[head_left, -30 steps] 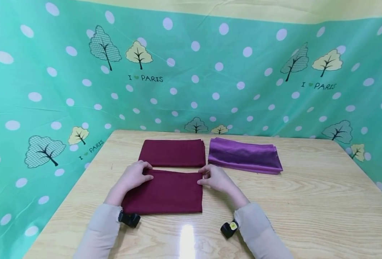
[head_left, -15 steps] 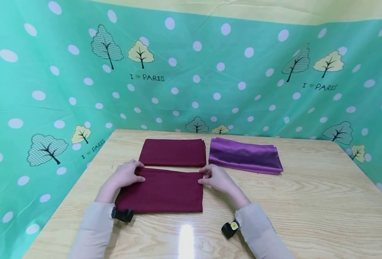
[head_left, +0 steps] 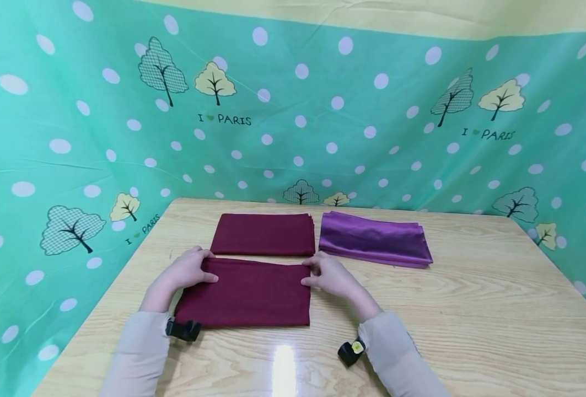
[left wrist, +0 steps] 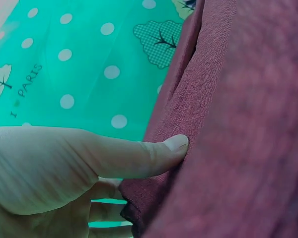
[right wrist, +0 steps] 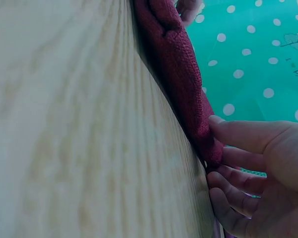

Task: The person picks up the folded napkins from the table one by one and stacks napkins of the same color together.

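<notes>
A folded maroon cloth (head_left: 253,298) lies flat on the table in front of the person. My left hand (head_left: 183,271) pinches its far left corner, thumb on top. The left wrist view shows that thumb (left wrist: 154,153) pressing the fabric, with the other fingers partly hidden behind the edge. At the far right corner my right hand (head_left: 331,274) pinches the same cloth. In the right wrist view the right thumb (right wrist: 243,134) touches the cloth's folded edge (right wrist: 181,74), and the fingers curl beneath it near the tabletop.
Just behind lies a second folded maroon cloth (head_left: 265,234). Right of that, a folded shiny purple cloth (head_left: 372,238) sits slightly askew. The wooden table (head_left: 471,309) ends at a green dotted curtain (head_left: 332,127) at the back and sides.
My left hand has moved left along the cloth's far edge, and more of the cloth's left part shows. The right hand has stayed at the right corner. The back cloths have not moved.
</notes>
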{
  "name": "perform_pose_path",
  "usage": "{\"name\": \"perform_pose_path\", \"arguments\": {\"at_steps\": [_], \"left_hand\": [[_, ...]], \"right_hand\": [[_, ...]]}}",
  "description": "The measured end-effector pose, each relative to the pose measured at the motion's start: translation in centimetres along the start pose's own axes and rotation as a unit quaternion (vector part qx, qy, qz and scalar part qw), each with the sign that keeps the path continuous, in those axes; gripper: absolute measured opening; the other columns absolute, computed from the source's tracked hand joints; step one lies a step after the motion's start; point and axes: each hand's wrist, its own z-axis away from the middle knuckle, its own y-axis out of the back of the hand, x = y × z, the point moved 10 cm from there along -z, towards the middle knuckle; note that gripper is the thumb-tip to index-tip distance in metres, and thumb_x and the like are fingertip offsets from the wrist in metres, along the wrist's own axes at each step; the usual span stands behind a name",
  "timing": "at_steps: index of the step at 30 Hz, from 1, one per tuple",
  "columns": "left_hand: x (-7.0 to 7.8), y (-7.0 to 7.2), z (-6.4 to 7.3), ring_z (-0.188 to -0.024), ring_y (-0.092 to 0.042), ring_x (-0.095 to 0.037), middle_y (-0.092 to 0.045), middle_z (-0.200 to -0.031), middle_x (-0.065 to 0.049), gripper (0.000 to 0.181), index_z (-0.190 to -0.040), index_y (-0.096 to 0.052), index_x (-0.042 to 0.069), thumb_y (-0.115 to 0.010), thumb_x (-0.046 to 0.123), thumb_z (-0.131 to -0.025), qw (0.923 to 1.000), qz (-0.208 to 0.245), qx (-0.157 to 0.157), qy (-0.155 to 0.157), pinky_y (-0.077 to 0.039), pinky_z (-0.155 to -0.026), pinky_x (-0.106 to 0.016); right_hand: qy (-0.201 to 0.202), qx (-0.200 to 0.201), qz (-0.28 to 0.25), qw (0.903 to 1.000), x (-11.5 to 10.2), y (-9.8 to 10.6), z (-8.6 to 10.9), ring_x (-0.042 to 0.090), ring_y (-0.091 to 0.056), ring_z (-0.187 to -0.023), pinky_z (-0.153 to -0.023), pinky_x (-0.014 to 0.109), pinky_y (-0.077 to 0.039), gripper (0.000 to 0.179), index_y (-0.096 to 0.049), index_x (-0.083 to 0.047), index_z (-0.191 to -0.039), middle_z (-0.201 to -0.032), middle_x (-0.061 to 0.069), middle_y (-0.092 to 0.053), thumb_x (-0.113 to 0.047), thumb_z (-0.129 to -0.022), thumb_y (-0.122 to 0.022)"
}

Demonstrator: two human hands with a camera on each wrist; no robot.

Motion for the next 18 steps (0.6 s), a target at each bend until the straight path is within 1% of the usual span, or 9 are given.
{"name": "perform_pose_path", "arguments": {"at_steps": [5,7,9,12,15,18], "left_hand": [[0.12,-0.16,-0.14,-0.079,-0.054,-0.023,-0.060,-0.090,-0.012,0.034,-0.096,-0.061,0.000,-0.075,0.021,-0.072,1.0000,-0.002,-0.005,0.001,-0.044,-0.074,-0.040],[0.04,-0.28,-0.17,-0.075,-0.053,-0.021,-0.060,-0.087,-0.009,0.031,-0.093,-0.062,0.002,-0.074,0.021,-0.073,0.9999,-0.002,-0.010,0.006,-0.044,-0.071,-0.038],[-0.10,-0.37,-0.16,-0.073,-0.053,-0.019,-0.061,-0.085,-0.007,0.029,-0.093,-0.063,0.003,-0.074,0.021,-0.073,0.9998,-0.002,-0.015,0.013,-0.043,-0.069,-0.036],[-0.12,-0.35,-0.12,-0.072,-0.052,-0.018,-0.061,-0.084,-0.007,0.028,-0.091,-0.064,0.003,-0.074,0.022,-0.073,0.9998,-0.007,-0.015,0.015,-0.043,-0.068,-0.036],[0.00,-0.28,-0.13,-0.071,-0.053,-0.018,-0.062,-0.083,-0.006,0.026,-0.089,-0.065,0.004,-0.074,0.022,-0.073,0.9998,-0.013,-0.013,0.010,-0.043,-0.068,-0.036],[0.20,-0.21,-0.18,-0.070,-0.052,-0.018,-0.062,-0.081,-0.006,0.025,-0.088,-0.065,0.005,-0.074,0.022,-0.073,0.9998,-0.017,-0.011,0.003,-0.043,-0.067,-0.036]], "right_hand": [[0.000,-0.001,0.014,0.9999,-0.06,-0.13,-0.03,0.012,-0.046,-0.071,-0.062,0.025,-0.040,0.038,-0.062,-0.002,-0.109,-0.085,0.002,-0.049,-0.020,-0.077,-0.072],[-0.003,-0.002,0.016,0.9999,-0.02,-0.20,-0.05,0.012,-0.046,-0.071,-0.062,0.025,-0.039,0.038,-0.062,-0.003,-0.109,-0.085,0.001,-0.049,-0.021,-0.076,-0.073],[-0.002,-0.003,0.016,0.9999,-0.02,-0.28,-0.07,0.012,-0.046,-0.071,-0.062,0.024,-0.040,0.039,-0.062,-0.003,-0.109,-0.085,0.002,-0.049,-0.021,-0.076,-0.073],[0.004,-0.005,0.019,0.9998,-0.20,-0.38,-0.07,0.012,-0.046,-0.071,-0.062,0.024,-0.040,0.042,-0.061,-0.002,-0.111,-0.084,0.002,-0.048,-0.020,-0.076,-0.073],[0.010,-0.004,0.023,0.9997,-0.37,-0.44,-0.05,0.012,-0.045,-0.071,-0.063,0.025,-0.040,0.043,-0.061,-0.002,-0.112,-0.083,0.003,-0.048,-0.019,-0.075,-0.074],[0.008,-0.001,0.025,0.9996,-0.34,-0.41,-0.06,0.013,-0.045,-0.073,-0.064,0.026,-0.039,0.042,-0.062,-0.002,-0.111,-0.084,0.002,-0.048,-0.019,-0.074,-0.074]]}}
